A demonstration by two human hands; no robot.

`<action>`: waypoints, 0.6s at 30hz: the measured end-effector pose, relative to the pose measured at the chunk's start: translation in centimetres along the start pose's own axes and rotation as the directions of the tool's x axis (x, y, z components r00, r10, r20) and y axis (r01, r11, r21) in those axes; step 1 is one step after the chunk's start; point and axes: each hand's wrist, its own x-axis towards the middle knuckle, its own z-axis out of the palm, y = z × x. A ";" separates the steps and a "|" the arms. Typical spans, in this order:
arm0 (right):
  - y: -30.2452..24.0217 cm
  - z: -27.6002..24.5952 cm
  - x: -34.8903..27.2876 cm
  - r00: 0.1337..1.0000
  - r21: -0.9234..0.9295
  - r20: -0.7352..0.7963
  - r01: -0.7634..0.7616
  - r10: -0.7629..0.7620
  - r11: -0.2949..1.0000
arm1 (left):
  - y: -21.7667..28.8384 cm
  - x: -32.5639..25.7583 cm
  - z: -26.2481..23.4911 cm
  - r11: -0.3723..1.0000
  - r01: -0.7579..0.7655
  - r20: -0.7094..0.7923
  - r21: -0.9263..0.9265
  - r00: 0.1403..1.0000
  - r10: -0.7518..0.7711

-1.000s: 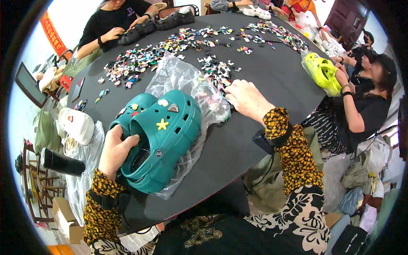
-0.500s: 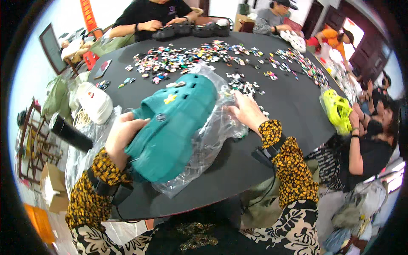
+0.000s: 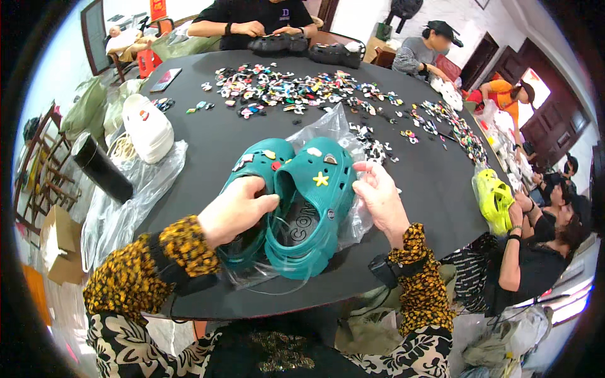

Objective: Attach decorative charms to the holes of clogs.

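Two teal foam clogs lie side by side over a clear plastic bag, with their toes pointing away from me. Small charms sit on both: a yellow star on the right clog, a red piece and others on the left clog. My left hand is closed over the left clog's opening, its thumb reaching toward the right clog; its other fingers are partly hidden. Beside the right clog's toe is my right hand, index finger and thumb apart, close to the clog's outer edge and the bag.
Colourful shoe charms spread over the far part of the dark table. At left stand a white clog and a black cylinder. A phone lies farther back. Co-workers handle black clogs and yellow-green clogs.
The teal clogs have turned from a side-on tilt to openings upward, so both now show. My left hand has moved over the left clog's opening. My right hand's fingers have come beside the right clog.
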 end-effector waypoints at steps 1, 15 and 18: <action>0.0 0.0 -0.2 1.000 0.017 -0.008 -0.016 0.016 1.000 | 0.2 -0.4 -0.9 0.987 -0.032 0.099 0.159 0.995 0.017; 0.4 0.6 -1.0 0.999 -0.038 0.047 -0.027 0.028 0.999 | -8.2 -1.8 -9.5 0.972 0.211 -0.186 0.099 0.964 -0.191; -0.2 1.1 -1.4 0.999 -0.065 0.015 -0.044 0.045 0.997 | -9.1 -1.3 -7.9 0.983 0.153 -0.120 0.102 0.983 -0.141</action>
